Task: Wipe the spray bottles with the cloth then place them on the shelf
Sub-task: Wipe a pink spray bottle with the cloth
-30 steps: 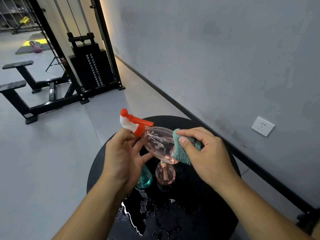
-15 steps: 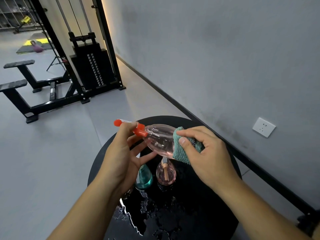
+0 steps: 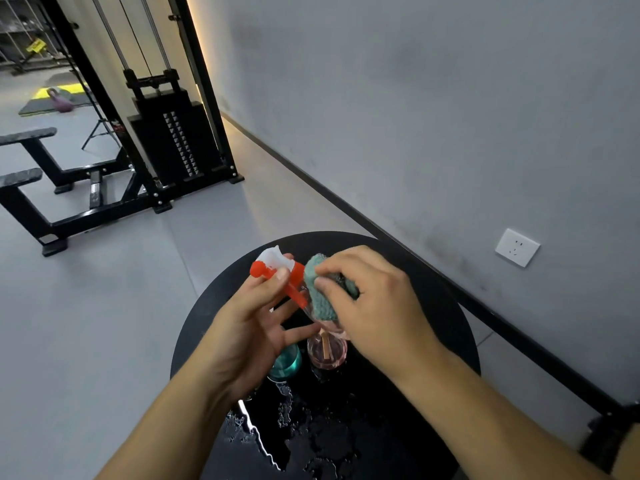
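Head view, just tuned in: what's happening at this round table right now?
A person is wiping a clear pink spray bottle. The left hand holds its red-and-white trigger head, and the right hand presses a teal cloth against the body. A teal bottle and another pink bottle stand on the wet black table.

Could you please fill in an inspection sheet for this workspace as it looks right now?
Surface: round black table, wet, with water pooled on its near part.
Job's things: pink spray bottle with orange-and-white trigger head held above the table; teal cloth pressed on its body. A second pink bottle and a teal bottle stand on the table. Shelf: nothing seen.
Clutter: nothing seen.
Hands: left hand grips the trigger head; right hand grips the cloth.
Cables: steel cables on the weight machine only.
Surroundings: gym floor, weight-stack machine, bench, grey wall with socket.
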`<state>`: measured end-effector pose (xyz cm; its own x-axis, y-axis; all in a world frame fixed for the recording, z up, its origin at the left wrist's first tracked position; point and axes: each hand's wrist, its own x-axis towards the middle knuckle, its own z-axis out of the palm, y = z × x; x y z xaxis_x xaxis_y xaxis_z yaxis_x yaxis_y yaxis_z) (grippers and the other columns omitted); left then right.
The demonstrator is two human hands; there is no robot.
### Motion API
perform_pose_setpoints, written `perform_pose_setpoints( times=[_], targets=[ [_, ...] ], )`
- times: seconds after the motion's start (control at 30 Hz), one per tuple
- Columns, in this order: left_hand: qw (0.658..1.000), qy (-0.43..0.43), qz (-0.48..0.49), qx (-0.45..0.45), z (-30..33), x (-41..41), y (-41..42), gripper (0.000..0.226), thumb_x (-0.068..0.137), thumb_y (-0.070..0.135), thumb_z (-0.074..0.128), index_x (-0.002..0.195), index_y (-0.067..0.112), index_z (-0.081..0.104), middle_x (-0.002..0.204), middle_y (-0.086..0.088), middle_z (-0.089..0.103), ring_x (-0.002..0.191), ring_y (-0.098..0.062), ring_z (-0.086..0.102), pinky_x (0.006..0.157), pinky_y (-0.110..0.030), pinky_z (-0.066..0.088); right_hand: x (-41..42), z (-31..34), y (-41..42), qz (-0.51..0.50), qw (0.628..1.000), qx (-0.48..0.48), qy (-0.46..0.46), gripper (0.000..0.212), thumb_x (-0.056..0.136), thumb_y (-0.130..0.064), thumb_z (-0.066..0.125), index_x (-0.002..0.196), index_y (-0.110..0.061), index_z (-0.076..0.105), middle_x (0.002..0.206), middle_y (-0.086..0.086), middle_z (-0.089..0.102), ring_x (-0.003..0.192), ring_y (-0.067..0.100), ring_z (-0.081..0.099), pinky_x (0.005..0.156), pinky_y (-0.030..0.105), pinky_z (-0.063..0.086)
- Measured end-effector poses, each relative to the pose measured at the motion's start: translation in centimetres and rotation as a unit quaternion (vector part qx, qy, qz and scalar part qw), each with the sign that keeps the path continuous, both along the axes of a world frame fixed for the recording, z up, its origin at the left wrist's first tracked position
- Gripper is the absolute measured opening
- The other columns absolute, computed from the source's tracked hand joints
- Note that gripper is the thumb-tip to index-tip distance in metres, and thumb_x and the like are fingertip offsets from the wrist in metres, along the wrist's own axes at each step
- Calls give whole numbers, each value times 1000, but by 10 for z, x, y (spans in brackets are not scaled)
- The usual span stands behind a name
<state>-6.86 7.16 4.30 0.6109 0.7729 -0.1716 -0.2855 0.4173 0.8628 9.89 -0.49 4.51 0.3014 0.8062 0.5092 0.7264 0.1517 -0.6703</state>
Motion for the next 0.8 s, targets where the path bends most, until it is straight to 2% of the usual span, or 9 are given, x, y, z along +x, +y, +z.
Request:
perform_pose_setpoints(
  times=[0.07,0.17,0.33,0.47,0.6,0.73,0.8],
  targets=[
    [1000,4,5,13,-1,-2,1,52,90,31,72,136,7,63,132,-20,67,116,-28,69,108,-70,48,-5,-2,0,13,999,-19,-36,17,97,-17,70,113,-20,76,113,-14,64,107,4,60,93,17,51],
    [999,18,21,19,-1,-5,3,62,89,33,73,142,4,57,145,-27,60,119,-31,69,108,-71,48,-4,-3,-3,35,994,-75,-66,29,101,-19,61,128,-24,71,124,-17,60,117,2,55,100,21,51],
    [998,35,22,42,-5,-5,2,48,91,37,71,132,13,67,137,-17,70,126,-35,69,105,-68,52,12,1,-5,2,994,-108,-22,27,100,-25,63,124,-31,70,119,-21,61,109,-1,58,95,25,53],
    [996,49,3,69,-6,-4,-3,43,93,34,70,130,14,69,135,-14,72,123,-29,70,101,-61,57,4,1,-5,47,992,-110,-46,28,100,-29,64,127,-31,69,121,-21,59,116,1,56,98,27,53],
    [996,39,18,81,-4,-5,-2,47,89,36,72,128,11,69,134,-15,73,129,-32,68,101,-64,56,16,5,-4,18,991,-134,16,19,96,-32,67,115,-36,69,113,-23,59,107,-3,61,83,21,58],
    [996,30,22,78,-3,-5,-2,47,85,36,76,126,14,71,132,-13,74,126,-30,70,97,-59,59,15,6,-5,18,992,-121,21,20,97,-30,68,117,-34,71,114,-23,60,108,-7,59,84,12,52],
    [996,39,9,80,-4,-2,-4,47,85,36,77,127,18,72,134,-13,73,128,-30,69,99,-59,59,9,5,-4,32,994,-106,2,23,98,-28,68,121,-31,72,115,-23,59,111,-3,59,89,14,52]
  ],
)
